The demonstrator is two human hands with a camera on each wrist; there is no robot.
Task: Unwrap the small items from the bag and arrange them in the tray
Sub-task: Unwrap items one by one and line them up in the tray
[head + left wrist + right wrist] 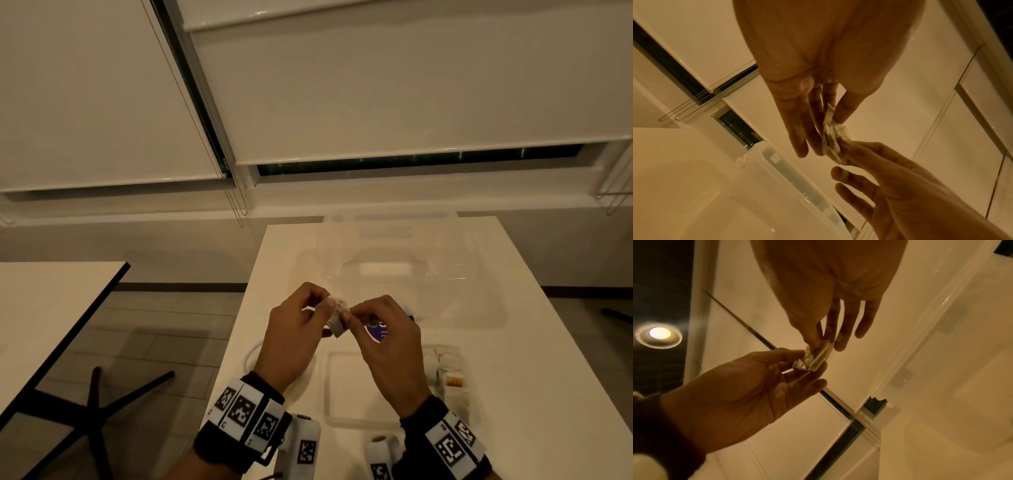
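Both hands hold one small item in a crinkled pale wrapper (337, 318) above the white table. My left hand (327, 305) pinches its left end between thumb and fingers; in the left wrist view the wrapper (831, 138) hangs from the left hand (816, 125). My right hand (352, 317) pinches the other end, and the right wrist view shows the right hand (824, 344) with its thumb on the wrapper (813, 360). A shallow clear tray (342, 387) lies under the right wrist. A purple printed bag (378, 330) peeks out behind the right hand.
Several small white items and an orange one (448, 370) lie at the tray's right edge. A large clear lidded container (390, 253) stands at the table's far side. A round white rim (251, 356) shows under the left hand. A second table (51, 308) stands left.
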